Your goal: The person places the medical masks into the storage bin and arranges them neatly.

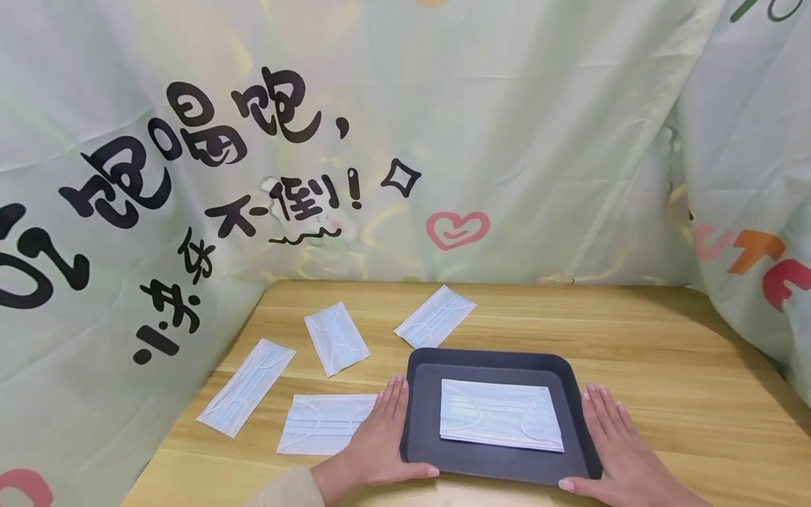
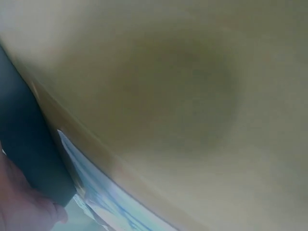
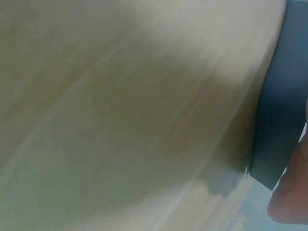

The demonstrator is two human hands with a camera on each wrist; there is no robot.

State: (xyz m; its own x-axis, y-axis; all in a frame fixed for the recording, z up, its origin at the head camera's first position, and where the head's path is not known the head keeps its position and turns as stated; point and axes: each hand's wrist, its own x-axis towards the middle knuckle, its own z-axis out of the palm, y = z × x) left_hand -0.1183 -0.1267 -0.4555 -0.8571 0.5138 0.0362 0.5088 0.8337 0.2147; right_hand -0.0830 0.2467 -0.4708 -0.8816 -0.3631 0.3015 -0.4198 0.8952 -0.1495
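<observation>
Head view, and here's the tray, sitting on the worktop at the near side, mask stack lying inside! Left hand (image 1: 379,442) on one flank, right hand (image 1: 624,451) on the other, fingers (image 1: 394,401) straight and laid along the walls, thumbs at the near edge: open hands, nothing curled underneath.

And there's the danger, I'd say: any lift on side pressure alone could let the smooth walls slip, a corner dip, and that mask stack (image 1: 500,415) slide across the tray (image 1: 472,461). Watch the left, too! That hand covers one end of the near mask (image 1: 323,422), so a sideways push might drag or crumple it. The far mask (image 1: 436,317) is right at the tray's back left corner; touching or not, can't tell.

Direction? The tray faces up, long axis left to right across the worktop (image 1: 684,352), right end slightly nearer the person. The mask stack runs much the same way, an ear loop towards each end.
</observation>
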